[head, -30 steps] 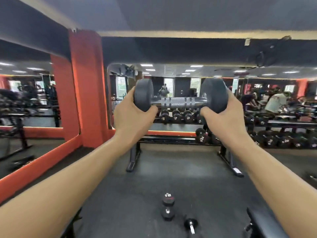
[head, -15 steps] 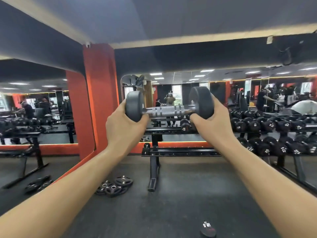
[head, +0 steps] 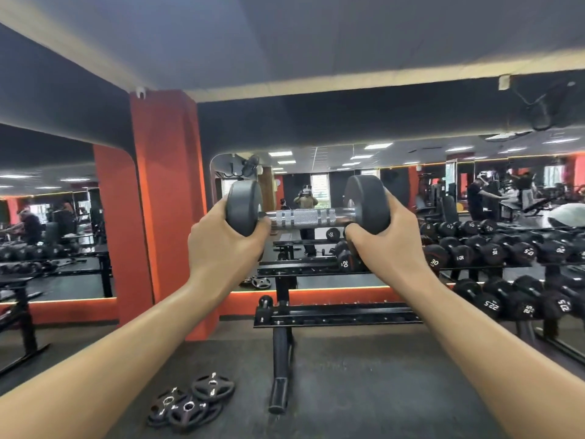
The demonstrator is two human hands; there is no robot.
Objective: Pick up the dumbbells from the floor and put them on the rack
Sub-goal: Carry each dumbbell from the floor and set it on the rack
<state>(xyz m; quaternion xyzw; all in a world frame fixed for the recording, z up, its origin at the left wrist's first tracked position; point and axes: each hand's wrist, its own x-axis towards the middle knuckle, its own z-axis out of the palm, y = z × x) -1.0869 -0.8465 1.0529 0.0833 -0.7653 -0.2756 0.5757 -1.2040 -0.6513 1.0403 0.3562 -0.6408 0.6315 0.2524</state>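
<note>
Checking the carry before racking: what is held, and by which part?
One dumbbell, level: left hand cups its left head, right hand its right head. The knurled bar is bare.

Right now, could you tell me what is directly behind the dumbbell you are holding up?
Behind the dumbbell is the mirror wall, showing a reflected person. Below it stands the rack. My left hand and right hand cover part of that rack.

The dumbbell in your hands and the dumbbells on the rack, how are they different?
The held dumbbell is up in the air, gripped at both heads by the left hand and right hand; the racked dumbbells rest on the rack. The held one shows no number on its heads, while the racked ones carry white numbers. The held one's long ridged silver bar shows; theirs are mostly hidden. Both have round dark heads.
</note>
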